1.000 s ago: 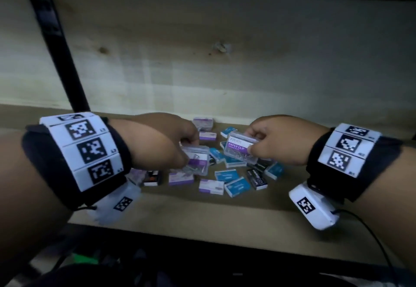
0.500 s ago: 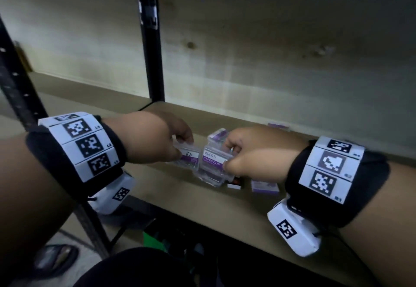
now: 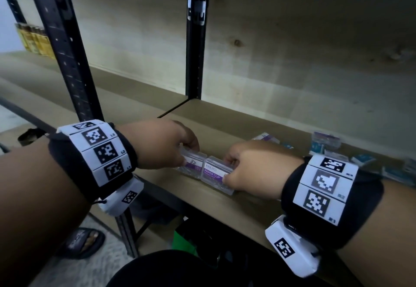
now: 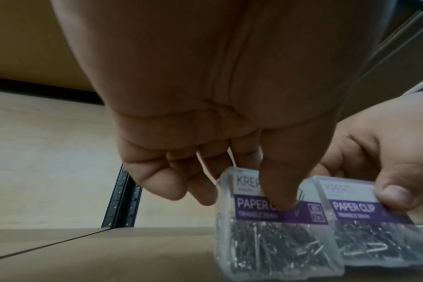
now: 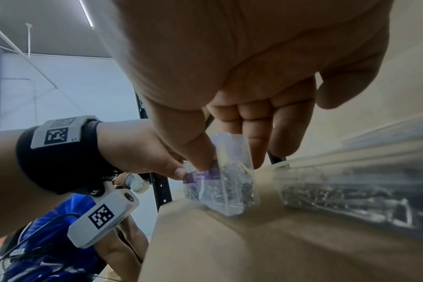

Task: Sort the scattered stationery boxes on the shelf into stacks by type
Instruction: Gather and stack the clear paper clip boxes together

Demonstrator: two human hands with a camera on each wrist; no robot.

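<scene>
Two clear plastic paper clip boxes with purple labels sit side by side near the front of the shelf board (image 3: 225,124). My left hand (image 3: 191,156) grips the left box (image 3: 194,163) from above, thumb on its label (image 4: 273,206). My right hand (image 3: 227,173) pinches the right box (image 3: 215,174), which touches the left one. In the left wrist view both boxes (image 4: 273,229) (image 4: 370,229) stand with their lower edges at the board. The remaining scattered boxes (image 3: 364,159) lie to the right, behind my right wrist.
A white-and-purple box (image 3: 265,137) and another clear box (image 3: 326,141) lie toward the back right. A clear box of clips (image 5: 350,183) is close by my right wrist. Black shelf posts (image 3: 194,39) (image 3: 67,57) stand left of the hands. Amber bottles (image 3: 33,39) are at far left.
Both hands have carried their clear paper clip boxes leftward, away from the scattered pile, and brought them down together at the shelf board. The head view has swung left.
</scene>
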